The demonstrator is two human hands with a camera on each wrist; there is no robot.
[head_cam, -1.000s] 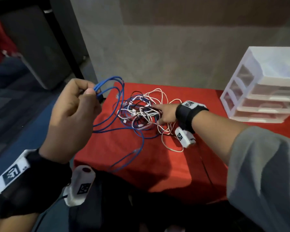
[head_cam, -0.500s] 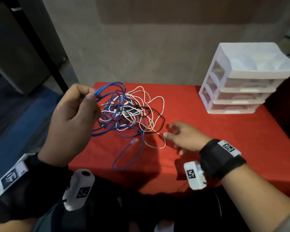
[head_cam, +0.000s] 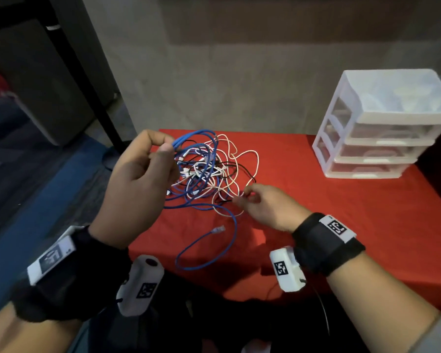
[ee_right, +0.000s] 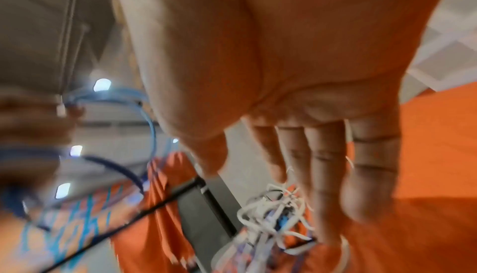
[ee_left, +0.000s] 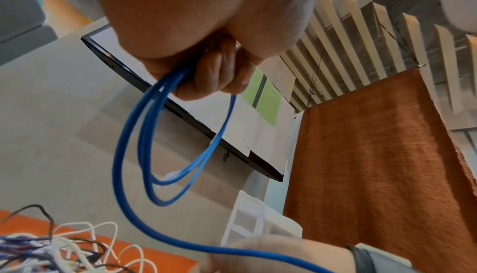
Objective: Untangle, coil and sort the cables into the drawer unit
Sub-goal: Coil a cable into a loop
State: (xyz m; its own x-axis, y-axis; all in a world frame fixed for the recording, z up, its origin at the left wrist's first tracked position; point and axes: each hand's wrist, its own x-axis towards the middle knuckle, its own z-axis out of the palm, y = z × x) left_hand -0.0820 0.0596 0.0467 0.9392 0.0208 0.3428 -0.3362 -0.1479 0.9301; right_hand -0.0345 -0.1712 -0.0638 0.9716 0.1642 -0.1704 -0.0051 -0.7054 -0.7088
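— Cables (head_cam: 209, 174), a whole knot of them, blue, white and black, lie on the red counter (head_cam: 341, 212), toward its far left corner.

— And the left hand (head_cam: 138, 184)?

— Raised above the counter's left edge, just beside the knot. It pinches a few loops of the blue cable (ee_left: 144, 147) between thumb and curled fingers (ee_left: 219, 77). From there the blue strand drops into the pile, and one long run of it trails out toward the near edge, ending in a clear plug (head_cam: 219, 229) that lies free on the cloth.

— What about the right hand (head_cam: 267, 207)?

— Low over the counter, at the near right side of the knot. Its thumb and forefinger close on a thin white cable (head_cam: 236, 200) at the edge of the tangle; the other fingers hang loosely.

— Drawer unit (head_cam: 382, 128)?

— White, three clear drawers, all pushed in. It stands at the far right of the counter, well apart from both hands and the pile.
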